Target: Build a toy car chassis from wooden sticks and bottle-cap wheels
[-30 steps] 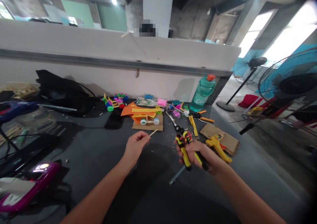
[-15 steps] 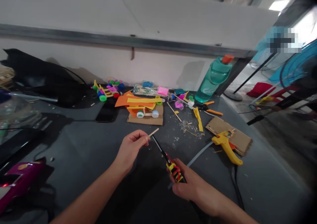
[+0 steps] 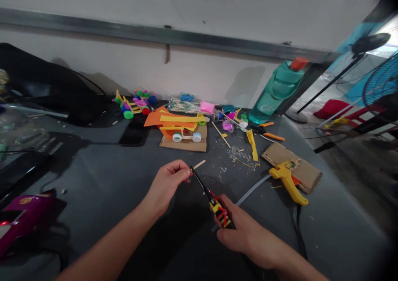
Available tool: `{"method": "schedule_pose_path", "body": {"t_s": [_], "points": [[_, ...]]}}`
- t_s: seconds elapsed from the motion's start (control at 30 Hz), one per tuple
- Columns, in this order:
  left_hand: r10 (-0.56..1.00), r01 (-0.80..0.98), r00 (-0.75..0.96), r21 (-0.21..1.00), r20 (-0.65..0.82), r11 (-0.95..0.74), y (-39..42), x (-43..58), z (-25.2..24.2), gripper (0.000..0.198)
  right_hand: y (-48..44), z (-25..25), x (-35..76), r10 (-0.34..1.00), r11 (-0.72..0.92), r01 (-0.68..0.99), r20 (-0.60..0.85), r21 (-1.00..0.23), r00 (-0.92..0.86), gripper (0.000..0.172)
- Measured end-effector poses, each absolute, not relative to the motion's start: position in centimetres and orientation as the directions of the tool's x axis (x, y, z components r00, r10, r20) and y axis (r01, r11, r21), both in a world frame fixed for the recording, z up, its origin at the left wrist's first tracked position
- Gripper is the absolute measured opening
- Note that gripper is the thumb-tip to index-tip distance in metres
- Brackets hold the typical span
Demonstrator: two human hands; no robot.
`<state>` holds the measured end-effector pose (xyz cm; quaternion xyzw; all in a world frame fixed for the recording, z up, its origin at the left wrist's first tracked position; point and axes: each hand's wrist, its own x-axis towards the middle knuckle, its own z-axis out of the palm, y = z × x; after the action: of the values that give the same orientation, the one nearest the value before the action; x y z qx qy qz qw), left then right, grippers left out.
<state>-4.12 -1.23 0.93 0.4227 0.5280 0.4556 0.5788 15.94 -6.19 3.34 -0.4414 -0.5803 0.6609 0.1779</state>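
My left hand pinches a short wooden stick that points to the right above the dark table. My right hand is wrapped round the yellow, red and black handles of a pair of pliers. The long black jaws of the pliers point up and left, and their tip meets the stick right at my left fingertips. Both hands hover near the table's front middle.
A yellow glue gun lies on cardboard to the right, its cable running forward. Behind are a small orange and yellow cart, a black phone, coloured bottle caps, a teal water bottle, and a black bag.
The view tilted down. My right hand came left and nearer with the pliers, and their tip has reached the stick in my left hand, which stayed in place.
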Motion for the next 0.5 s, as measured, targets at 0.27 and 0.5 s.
{"method": "schedule_pose_path", "body": {"t_s": [0.27,0.5], "points": [[0.969,-0.091,0.032,0.965,-0.245,0.247,-1.35,-3.96,1.19,0.016,-6.3,3.07,15.93,0.747,-0.236,0.353,-0.401,-0.905,-0.53,0.036],[0.967,-0.063,0.017,0.965,-0.253,0.254,-1.4,-3.76,1.58,0.015,-6.21,3.1,15.94,0.744,-0.226,0.318,-0.374,-0.921,-0.554,0.037]]}}
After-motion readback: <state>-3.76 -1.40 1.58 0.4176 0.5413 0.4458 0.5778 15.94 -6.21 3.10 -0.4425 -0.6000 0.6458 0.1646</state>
